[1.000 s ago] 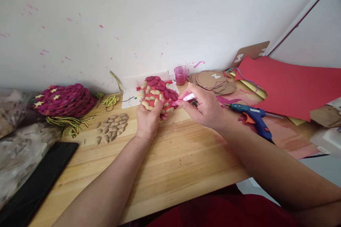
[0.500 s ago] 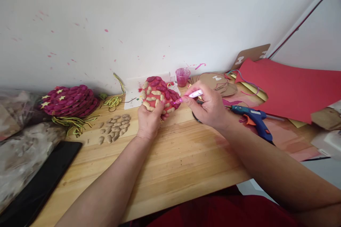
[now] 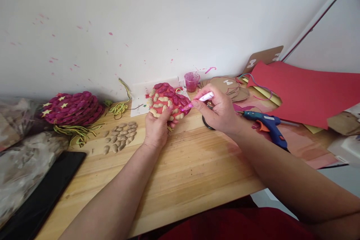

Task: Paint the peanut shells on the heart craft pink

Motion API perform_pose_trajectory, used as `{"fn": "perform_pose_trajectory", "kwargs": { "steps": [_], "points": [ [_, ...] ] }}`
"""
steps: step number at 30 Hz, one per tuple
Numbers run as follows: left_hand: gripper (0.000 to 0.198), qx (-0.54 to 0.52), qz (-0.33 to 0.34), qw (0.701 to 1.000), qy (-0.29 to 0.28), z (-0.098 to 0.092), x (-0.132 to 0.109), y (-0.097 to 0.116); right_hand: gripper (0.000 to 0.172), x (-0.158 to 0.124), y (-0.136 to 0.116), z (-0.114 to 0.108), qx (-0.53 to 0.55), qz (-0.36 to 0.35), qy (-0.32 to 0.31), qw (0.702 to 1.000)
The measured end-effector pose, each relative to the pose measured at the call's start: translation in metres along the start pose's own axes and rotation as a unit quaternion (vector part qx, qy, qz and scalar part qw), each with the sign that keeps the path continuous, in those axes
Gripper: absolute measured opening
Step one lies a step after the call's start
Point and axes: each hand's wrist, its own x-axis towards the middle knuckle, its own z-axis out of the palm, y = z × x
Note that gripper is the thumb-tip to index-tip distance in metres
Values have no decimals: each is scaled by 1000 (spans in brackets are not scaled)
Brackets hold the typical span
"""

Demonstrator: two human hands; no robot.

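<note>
My left hand [image 3: 158,127] grips the lower edge of a red disc covered in peanuts [image 3: 161,99], thumb on top, tilting it toward me. Peanuts along its top and right are painted magenta; those at the left and bottom are still tan. Pinched in my right hand [image 3: 218,110] is a paintbrush [image 3: 206,96] with a white handle. Its pink, wet-looking tip touches the magenta peanuts at the disc's right edge. Behind the brush stands a clear plastic cup [image 3: 192,81] stained with pink paint.
Loose peanuts [image 3: 122,135] lie left of my left hand. Farther left are a stack of magenta peanut discs [image 3: 73,108] with stars, plastic bags [image 3: 33,165] and a black tablet-like slab [image 3: 47,191]. On the right lie cardboard discs [image 3: 225,84], a blue glue gun [image 3: 266,125] and red sheets [image 3: 303,90].
The brush tip has shifted slightly left along the disc's right edge, and its handle sits a little steeper. The view has moved slightly. Both hands keep their holds.
</note>
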Motion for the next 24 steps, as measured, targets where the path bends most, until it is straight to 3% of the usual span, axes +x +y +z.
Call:
{"fn": "perform_pose_trajectory", "kwargs": {
  "steps": [13,19,24],
  "points": [
    [44,-21,-48,998,-23,-1,2,2,25,4,5,-6,9,35,4,999],
    [45,-10,-55,998,-43,-2,3,1,25,5,1,-9,-5,21,-50,999],
    [40,-15,-50,997,-49,-4,5,0,21,6,-1,-13,-29,1,-34,999]
  ]
}}
